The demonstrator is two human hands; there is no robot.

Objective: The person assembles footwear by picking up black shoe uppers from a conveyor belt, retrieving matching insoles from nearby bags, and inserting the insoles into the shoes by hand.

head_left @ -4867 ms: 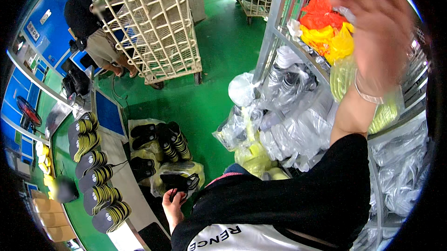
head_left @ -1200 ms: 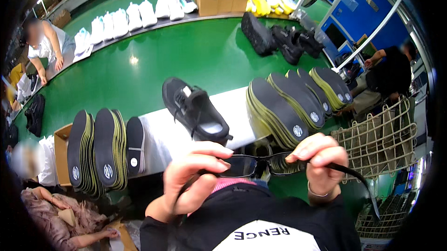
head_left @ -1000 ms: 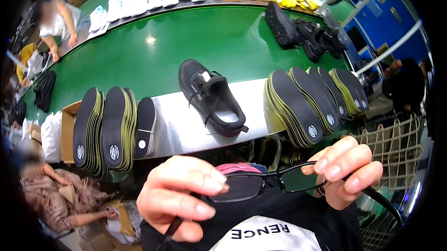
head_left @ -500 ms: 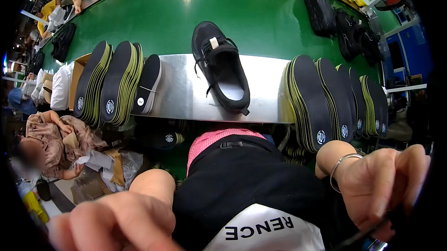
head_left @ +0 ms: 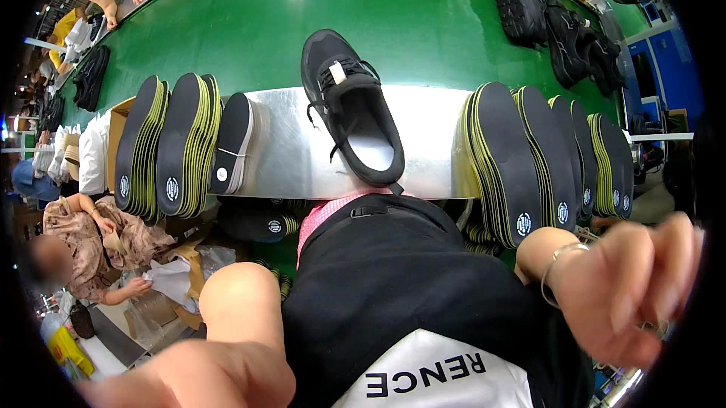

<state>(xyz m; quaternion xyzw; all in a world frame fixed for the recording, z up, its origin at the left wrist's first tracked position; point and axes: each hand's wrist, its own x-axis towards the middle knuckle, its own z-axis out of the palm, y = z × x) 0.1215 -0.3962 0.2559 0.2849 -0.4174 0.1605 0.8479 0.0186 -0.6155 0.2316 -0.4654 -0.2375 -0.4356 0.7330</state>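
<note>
A black lace-up shoe (head_left: 355, 117) with a light tongue tab and a pale inside lies on a metal plate (head_left: 283, 139), its toe pointing away from me. Neither hand touches it. My left hand (head_left: 197, 378) is low at the lower left, smeared by motion and partly cut off, so its fingers cannot be made out. At the lower right, my right hand (head_left: 628, 287), with a bangle at the wrist, has its fingers curled in. What lies between those fingers, if anything, is hidden.
Stacks of black-and-yellow insoles flank the plate on the left (head_left: 181, 143) and right (head_left: 503, 158). More black shoes (head_left: 518, 0) lie on the green table (head_left: 423, 22) at the far right. A seated person in a patterned top (head_left: 106, 242) works at the left.
My left hand has dropped lower, toward the bottom edge. My right hand has shifted slightly up, and the dark strand beneath it no longer shows. The shoe stays on the plate.
</note>
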